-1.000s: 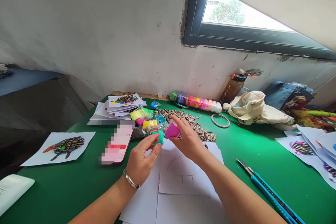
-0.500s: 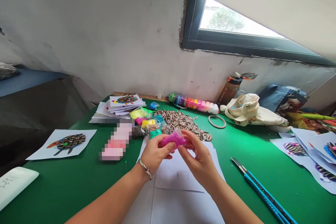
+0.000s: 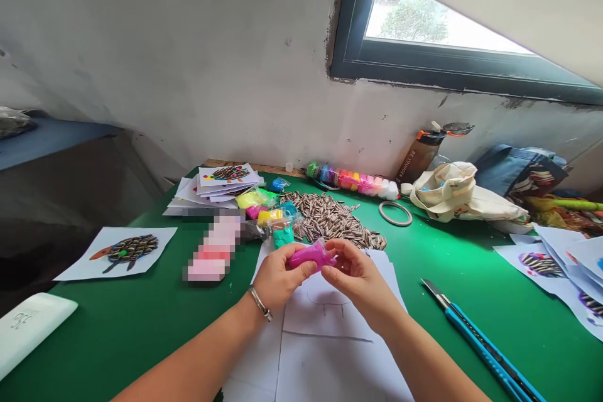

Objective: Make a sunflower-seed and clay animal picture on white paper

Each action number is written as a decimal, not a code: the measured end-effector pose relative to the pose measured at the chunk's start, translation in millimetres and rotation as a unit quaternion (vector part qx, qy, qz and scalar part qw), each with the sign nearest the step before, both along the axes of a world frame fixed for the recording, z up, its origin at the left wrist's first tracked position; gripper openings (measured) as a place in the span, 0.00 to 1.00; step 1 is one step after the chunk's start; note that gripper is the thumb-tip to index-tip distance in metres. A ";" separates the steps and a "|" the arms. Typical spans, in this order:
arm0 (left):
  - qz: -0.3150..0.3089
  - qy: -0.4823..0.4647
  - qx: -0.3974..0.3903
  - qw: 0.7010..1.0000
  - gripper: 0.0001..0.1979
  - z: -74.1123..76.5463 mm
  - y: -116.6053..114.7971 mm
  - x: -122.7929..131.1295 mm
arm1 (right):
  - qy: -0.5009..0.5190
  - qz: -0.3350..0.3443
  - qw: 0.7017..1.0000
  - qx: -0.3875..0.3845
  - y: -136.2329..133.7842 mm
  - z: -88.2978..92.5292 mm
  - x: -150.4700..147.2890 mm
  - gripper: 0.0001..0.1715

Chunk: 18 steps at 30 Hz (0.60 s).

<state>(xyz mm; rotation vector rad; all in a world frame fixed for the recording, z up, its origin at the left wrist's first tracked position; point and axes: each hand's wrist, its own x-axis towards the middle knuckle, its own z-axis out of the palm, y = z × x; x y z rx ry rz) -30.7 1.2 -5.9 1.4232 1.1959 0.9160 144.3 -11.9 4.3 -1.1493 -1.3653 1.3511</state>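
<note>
Your left hand [image 3: 280,277] and right hand [image 3: 360,279] grip the magenta clay packet [image 3: 313,257], long axis crosswise, over the paper sheet [image 3: 330,320].

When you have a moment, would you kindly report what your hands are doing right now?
Left hand, right hand both gripping bagged magenta clay. Teal clay bag just beyond, sunflower seeds behind.
</note>
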 end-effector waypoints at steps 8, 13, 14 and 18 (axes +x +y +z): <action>-0.016 0.127 0.059 0.990 0.14 9.0 -6.1 2.3 | -0.094 -0.041 0.980 0.172 -2.5 -5.1 1.4 0.06; -0.033 0.094 0.041 0.994 0.12 13.8 -7.3 0.0 | -0.101 -0.007 0.972 0.210 -6.4 -0.4 1.1 0.03; -0.044 0.061 0.023 0.997 0.13 14.0 -6.9 -0.7 | -0.090 -0.005 0.974 0.209 -6.1 -0.4 2.0 0.02; -0.080 -0.072 -0.035 0.994 0.20 14.2 -2.5 -4.3 | -0.051 0.029 0.982 0.177 -3.2 -2.2 6.0 0.16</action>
